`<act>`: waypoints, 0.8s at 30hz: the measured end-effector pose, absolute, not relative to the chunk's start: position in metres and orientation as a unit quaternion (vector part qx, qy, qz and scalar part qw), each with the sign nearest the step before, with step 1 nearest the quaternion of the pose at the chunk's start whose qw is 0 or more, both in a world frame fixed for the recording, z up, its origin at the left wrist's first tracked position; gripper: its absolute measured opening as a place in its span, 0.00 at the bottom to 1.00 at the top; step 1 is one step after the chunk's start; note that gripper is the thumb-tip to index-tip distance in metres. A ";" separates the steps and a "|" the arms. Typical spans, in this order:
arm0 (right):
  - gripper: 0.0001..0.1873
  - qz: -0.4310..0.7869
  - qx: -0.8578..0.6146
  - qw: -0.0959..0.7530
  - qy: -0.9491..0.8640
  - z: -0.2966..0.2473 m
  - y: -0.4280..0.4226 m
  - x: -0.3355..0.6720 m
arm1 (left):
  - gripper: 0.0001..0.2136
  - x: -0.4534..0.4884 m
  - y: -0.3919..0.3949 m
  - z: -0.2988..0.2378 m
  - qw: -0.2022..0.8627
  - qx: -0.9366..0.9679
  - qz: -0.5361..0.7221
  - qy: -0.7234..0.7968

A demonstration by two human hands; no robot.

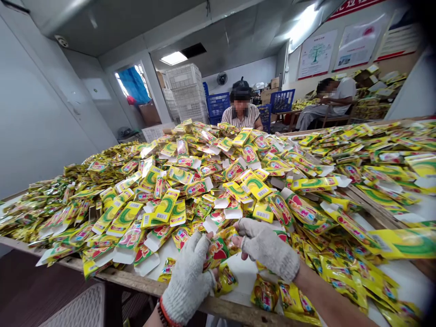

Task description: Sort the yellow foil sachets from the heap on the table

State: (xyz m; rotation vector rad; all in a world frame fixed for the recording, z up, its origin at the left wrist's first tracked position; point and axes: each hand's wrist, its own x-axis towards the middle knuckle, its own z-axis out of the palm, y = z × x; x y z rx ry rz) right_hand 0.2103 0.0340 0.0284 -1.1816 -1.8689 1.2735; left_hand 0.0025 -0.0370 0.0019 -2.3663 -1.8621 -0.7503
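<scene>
Both my hands wear white knit gloves with bare fingertips. My left hand (189,277) is closed on a small yellow and red sachet (218,252) at the near table edge. My right hand (267,245) pinches the same sachet from the right side. Another sachet (226,279) lies just below it. A huge heap of yellow flat cartons (190,181) and sachets covers the table in front of my hands.
The wooden table edge (136,281) runs along the near side. A seated person (242,111) faces me across the heap, another person (327,97) sits at the back right. White crates (185,91) and blue crates (218,104) are stacked behind. More cartons (378,159) pile at right.
</scene>
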 end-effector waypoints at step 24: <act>0.15 0.584 -0.422 0.389 -0.574 0.056 0.018 0.270 | 0.21 -0.003 -0.032 0.037 -0.132 -0.750 -0.335 -0.555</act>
